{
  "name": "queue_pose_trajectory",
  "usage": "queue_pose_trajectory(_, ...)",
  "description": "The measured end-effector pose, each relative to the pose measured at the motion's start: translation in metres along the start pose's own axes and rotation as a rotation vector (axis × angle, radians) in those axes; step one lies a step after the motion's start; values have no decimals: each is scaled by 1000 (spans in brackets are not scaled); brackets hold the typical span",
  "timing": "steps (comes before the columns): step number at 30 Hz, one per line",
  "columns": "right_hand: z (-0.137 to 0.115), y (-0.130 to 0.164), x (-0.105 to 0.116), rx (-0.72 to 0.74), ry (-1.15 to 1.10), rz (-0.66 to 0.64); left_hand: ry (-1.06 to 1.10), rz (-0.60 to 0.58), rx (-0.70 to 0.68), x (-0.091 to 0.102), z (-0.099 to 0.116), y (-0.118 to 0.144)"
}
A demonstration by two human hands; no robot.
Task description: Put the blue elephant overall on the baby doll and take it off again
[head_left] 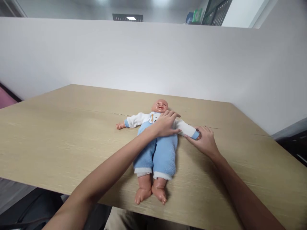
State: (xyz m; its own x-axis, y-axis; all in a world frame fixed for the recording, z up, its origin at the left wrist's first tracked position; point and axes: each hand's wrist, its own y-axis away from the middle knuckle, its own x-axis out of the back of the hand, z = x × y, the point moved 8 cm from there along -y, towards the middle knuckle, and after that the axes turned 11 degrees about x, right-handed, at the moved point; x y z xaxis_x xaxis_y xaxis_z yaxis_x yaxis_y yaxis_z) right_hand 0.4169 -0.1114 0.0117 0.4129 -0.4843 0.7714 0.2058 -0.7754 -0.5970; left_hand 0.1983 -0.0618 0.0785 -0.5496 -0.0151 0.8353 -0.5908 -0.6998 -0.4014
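The doll (165, 156) lies on its back on the worktop (72, 137), feet toward the person, the left hand (165, 123) open across its chest with thumb and fingers spread beside the white sleeve (185, 128). The right hand (206, 140) is curled around the blue cuff (196, 135) and the end of that arm. Handling it well likely calls for light, flat pressure on the chest and a gentle hold at the wrist, so the shoulder isn't strained.

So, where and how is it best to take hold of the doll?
Probably by the trunk, from both sides, just below the arms: the doll lies face up with its arms spread wide, and the trunk is broader than any limb.
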Motion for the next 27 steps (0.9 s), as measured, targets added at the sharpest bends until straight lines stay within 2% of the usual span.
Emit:
queue_pose_trajectory(3,-17,-2,19,-128,-220,88,-127,-153,-44,-35,-7,-27)
queue_pose_trajectory(6,-28,-2,17,-221,-564,99,-132,-197,-60,-47,-17,-35)
queue_pose_trajectory(9,-28,-2,7,-248,-810,169,-13,-135,2,-41,-30,-32)
queue_pose_trajectory(11,-21,2,-8,-298,-938,198,69,-84,56,-34,-38,-30)
queue_pose_trajectory(13,-17,7,-29,-376,-987,146,157,-37,84,-28,-44,-28)
queue_pose_trajectory(15,-19,12,-46,-393,-910,33,281,-1,93,-23,-47,-27)
queue_pose_trajectory(18,-40,11,-58,-225,-669,-110,525,28,104,-15,-53,-25)
queue_pose_trajectory(21,-66,4,-62,-100,-581,-162,736,55,134,-8,-63,-21)
queue_pose_trajectory(24,-88,-6,-70,-117,-707,-184,862,110,202,0,-80,-15)
queue_pose_trajectory(27,-103,-19,-81,-233,-907,-122,952,203,304,9,-103,-9)
